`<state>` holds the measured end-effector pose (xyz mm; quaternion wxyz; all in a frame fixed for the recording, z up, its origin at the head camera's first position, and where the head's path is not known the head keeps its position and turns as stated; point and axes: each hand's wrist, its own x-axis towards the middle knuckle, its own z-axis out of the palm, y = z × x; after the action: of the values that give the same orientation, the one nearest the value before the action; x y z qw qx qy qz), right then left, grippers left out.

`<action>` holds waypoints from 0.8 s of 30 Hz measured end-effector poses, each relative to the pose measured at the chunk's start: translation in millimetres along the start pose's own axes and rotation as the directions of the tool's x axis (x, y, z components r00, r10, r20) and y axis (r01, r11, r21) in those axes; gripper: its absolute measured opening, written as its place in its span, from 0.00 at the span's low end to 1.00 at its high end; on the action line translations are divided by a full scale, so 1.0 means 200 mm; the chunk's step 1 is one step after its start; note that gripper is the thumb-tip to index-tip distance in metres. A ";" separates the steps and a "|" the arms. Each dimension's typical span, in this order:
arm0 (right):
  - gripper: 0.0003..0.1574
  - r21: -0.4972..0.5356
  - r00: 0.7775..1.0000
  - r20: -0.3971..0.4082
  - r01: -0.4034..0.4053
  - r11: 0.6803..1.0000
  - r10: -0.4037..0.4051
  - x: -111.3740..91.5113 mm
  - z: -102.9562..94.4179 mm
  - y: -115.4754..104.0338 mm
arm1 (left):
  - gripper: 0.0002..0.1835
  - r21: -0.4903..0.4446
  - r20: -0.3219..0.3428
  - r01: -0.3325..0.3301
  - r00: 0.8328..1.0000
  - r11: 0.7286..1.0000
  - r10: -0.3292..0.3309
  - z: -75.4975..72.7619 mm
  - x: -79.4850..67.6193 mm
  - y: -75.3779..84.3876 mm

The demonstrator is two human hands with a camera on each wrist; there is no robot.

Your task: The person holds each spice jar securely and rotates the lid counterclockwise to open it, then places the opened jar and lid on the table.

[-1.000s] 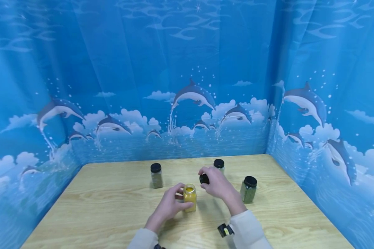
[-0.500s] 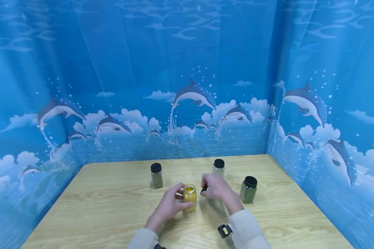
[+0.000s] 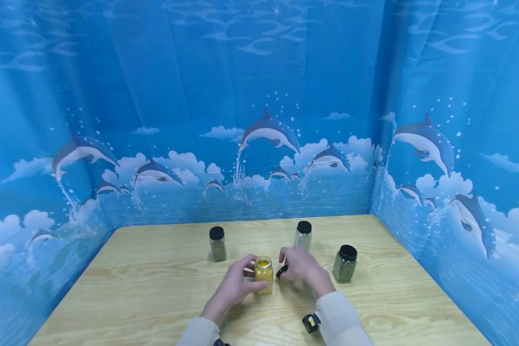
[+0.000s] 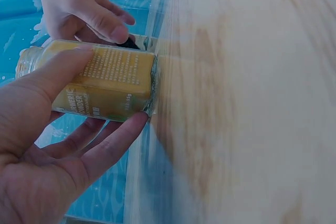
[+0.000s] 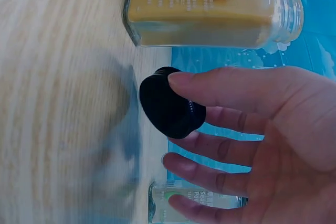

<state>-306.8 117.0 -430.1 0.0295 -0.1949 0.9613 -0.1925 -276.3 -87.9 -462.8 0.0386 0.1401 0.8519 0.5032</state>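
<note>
My left hand (image 3: 235, 283) grips an uncapped glass jar of yellow turmeric powder (image 3: 265, 278), upright on the table. Its thumb lies across the labelled side in the left wrist view, where the printing on the turmeric jar (image 4: 113, 85) is partly readable. Just right of the jar, my right hand (image 3: 303, 265) pinches a black screw lid (image 5: 170, 106) between thumb and fingers. The lid is tilted on edge, low over the tabletop and apart from the jar; whether it touches the wood I cannot tell. The right hand's other fingers are spread.
Three capped jars stand around: a grey-green one (image 3: 218, 247) at back left, a pale one (image 3: 303, 237) behind my right hand, a dark green one (image 3: 345, 265) to the right. A blue dolphin curtain (image 3: 259, 120) borders the wooden table (image 3: 147, 288).
My right hand has brought the lid down from above the table to close over its surface, tilting it on the way. The left hand and the jar have stayed in place.
</note>
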 end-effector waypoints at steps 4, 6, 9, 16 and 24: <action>0.28 -0.006 0.999 0.046 -0.023 1.000 0.023 0.00 0.00 0.00 | 0.24 0.004 -0.003 -0.001 1.000 1.000 0.001 0.00 0.00 0.00; 0.28 -0.022 0.997 0.072 -0.030 0.999 0.032 -0.01 0.00 -0.01 | 0.24 0.005 -0.005 -0.002 1.000 1.000 0.002 0.00 0.00 0.00; 0.27 -0.043 0.992 0.115 -0.044 0.998 0.049 -0.01 0.00 -0.01 | 0.25 0.002 -0.008 -0.005 1.000 1.000 0.005 0.00 0.00 0.00; 0.24 -0.064 0.987 0.148 -0.058 0.996 0.067 -0.01 0.01 -0.02 | 0.25 0.000 -0.010 -0.003 1.000 1.000 0.003 0.00 0.00 0.00; 0.28 -0.085 0.992 0.120 -0.028 0.996 0.038 -0.02 0.02 -0.02 | 0.25 0.004 0.000 -0.007 1.000 1.000 0.007 0.00 0.00 0.00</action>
<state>-300.6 113.5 -431.9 0.0832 -0.1912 0.9680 -0.1395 -276.3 -87.7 -463.1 0.0364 0.1430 0.8523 0.5018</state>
